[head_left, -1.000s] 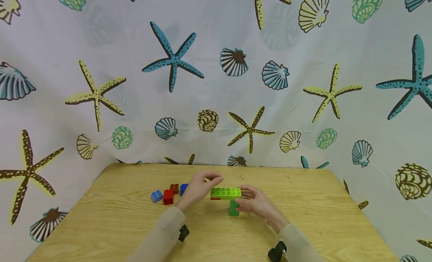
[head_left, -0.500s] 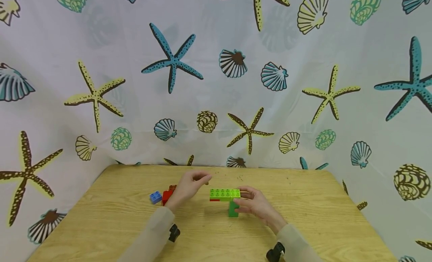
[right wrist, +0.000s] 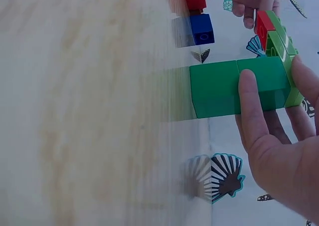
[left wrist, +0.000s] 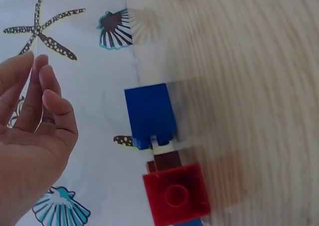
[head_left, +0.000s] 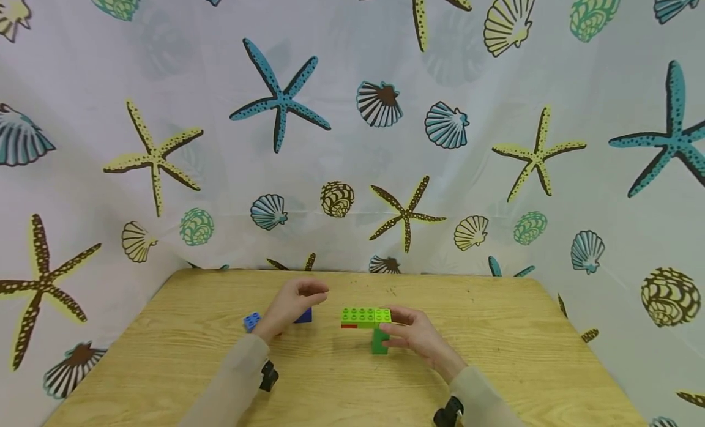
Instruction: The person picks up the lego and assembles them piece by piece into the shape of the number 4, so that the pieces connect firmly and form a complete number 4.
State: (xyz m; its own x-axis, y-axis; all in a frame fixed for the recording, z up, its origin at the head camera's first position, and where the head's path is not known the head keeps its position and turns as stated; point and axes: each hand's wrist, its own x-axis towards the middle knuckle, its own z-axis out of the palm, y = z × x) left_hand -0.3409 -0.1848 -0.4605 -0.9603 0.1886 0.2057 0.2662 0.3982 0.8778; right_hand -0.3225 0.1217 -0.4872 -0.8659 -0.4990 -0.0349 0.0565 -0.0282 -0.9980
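My right hand point(head_left: 415, 335) holds a toy brick structure standing on the table. Its upright is two stacked dark green bricks point(right wrist: 214, 89), and my thumb lies against their near face while other fingers reach behind. Light green bricks point(head_left: 358, 317) form a beam across the top, jutting left, with a red brick point(head_left: 349, 326) under its free end. My left hand point(head_left: 290, 304) hovers over the loose bricks on the left, holding nothing, its fingers loosely bent. Below it, in the left wrist view, are a dark blue brick point(left wrist: 149, 104), a brown brick point(left wrist: 168, 160) and a red brick point(left wrist: 194, 196).
A lighter blue brick point(head_left: 252, 321) lies at the far left of the loose group, partly behind my left wrist. The wooden table point(head_left: 496, 353) ends at a hanging cloth point(head_left: 352, 152) printed with shells and starfish.
My left hand has moved left, away from the beam, uncovering the dark blue brick and covering the red and brown ones in the head view. The right hand keeps its hold on the structure.
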